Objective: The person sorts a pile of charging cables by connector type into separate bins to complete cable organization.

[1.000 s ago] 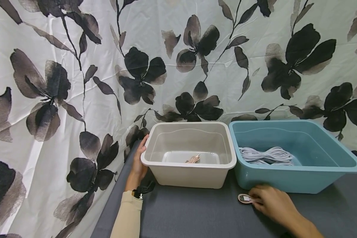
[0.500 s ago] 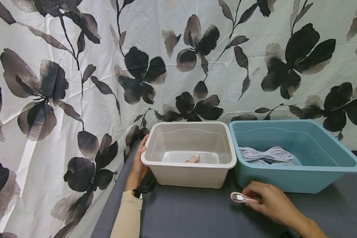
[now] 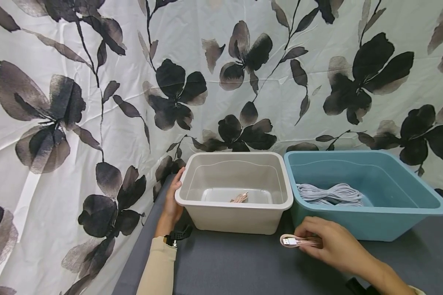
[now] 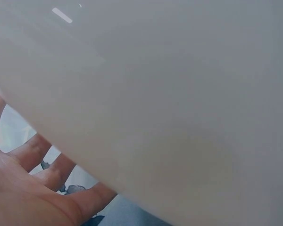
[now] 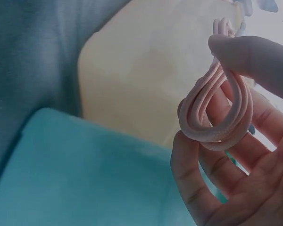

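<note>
My right hand [image 3: 326, 241] pinches a coiled pink USB cable [image 3: 300, 241] between thumb and fingers, in front of the blue bin [image 3: 354, 223]. The cable's pale plug points left. In the right wrist view, the thumb presses on the loops of the pink cable [image 5: 217, 120] while the fingers lie behind them. At the left side of the beige bin [image 3: 236, 219], my left hand [image 3: 172, 203] rests against the wall with its fingers extended. The left wrist view shows that hand [image 4: 37, 188] partly hidden by the bin's wall [image 4: 155, 94]. Another pink cable [image 3: 240, 198] lies inside the beige bin.
Bundled white cables [image 3: 330, 194] lie in the left part of the blue bin. Both bins stand side by side on a dark grey tabletop [image 3: 236, 266]. A floral curtain [image 3: 214, 82] hangs behind and to the left.
My right hand has lifted the pink cable off the tabletop and carried it left and a little upward. My left hand stays against the beige bin.
</note>
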`<state>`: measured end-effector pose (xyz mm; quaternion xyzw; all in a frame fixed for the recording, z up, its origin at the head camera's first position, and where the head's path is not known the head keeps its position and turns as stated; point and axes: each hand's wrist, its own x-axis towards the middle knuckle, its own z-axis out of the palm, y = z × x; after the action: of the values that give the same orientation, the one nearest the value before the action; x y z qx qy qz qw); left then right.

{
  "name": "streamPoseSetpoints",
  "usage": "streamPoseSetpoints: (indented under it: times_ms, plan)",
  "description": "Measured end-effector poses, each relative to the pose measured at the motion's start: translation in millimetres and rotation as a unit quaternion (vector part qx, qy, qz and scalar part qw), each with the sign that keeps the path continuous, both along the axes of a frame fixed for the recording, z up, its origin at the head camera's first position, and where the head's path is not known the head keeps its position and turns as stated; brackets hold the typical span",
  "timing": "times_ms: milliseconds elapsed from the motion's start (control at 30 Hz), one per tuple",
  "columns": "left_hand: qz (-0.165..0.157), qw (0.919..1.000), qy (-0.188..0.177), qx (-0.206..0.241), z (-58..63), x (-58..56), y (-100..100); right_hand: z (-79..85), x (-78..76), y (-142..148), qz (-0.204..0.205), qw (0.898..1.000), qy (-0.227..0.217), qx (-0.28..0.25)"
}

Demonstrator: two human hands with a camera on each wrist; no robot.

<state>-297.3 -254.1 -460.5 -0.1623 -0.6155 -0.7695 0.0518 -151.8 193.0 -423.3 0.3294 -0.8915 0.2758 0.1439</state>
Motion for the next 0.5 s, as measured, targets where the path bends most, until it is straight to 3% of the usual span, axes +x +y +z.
streamPoseSetpoints:
  times_ms: [233,500]
  plan:
    - [0.002,1.0000,-0.001,-0.001,-0.4,-1.4,-0.9,23.9,1.1,-14.9,0.015,1.000,0.015,0.017]
    - [0.001,1.0000,0.003,-0.009,1.0,-1.6,-0.3,58.1,-2.2,-25.4,0.013,0.999,-0.008,0.029]
